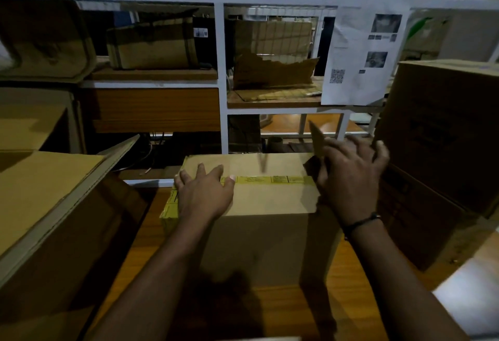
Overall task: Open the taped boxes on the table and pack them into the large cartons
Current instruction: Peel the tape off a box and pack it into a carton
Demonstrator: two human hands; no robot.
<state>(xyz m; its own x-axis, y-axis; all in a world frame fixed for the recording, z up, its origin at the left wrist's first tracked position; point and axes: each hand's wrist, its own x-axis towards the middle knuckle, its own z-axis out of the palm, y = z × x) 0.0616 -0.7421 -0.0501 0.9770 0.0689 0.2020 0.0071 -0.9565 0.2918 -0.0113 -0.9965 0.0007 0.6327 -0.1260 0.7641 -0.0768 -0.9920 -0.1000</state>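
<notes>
Here's the taped box [270, 205], sitting in the middle of the wooden tabletop [353, 292] with its far side up near the back edge. A strip of yellow tape [275, 179] runs across its top from left to right and folds down over the left end.

The left hand [205, 192] lies flat on the left end of the box top. Its fingers are straight and spread, the fingertips reach onto the tape, and it holds nothing.

Over at the right end, the right hand [351, 178] is up against a cardboard flap [316, 138] that stands raised and tilted above the box's right edge. The fingers are spread and loosely bent and the thumb is down by the base of the flap. The hand is blurred, so I can't tell whether it's pinching the flap or only touching it. There's a dark band [363, 222] around that wrist.

The two hands are well apart, one at each end of the box.

By the left edge of the tabletop stands a large carton [54, 205], its top flaps folded outward. Stacked cartons [442, 130] rise along the right edge, just beside the right hand. Behind the table there's a white shelf frame [220, 70], with a printed sheet [359, 54] hanging from it.
</notes>
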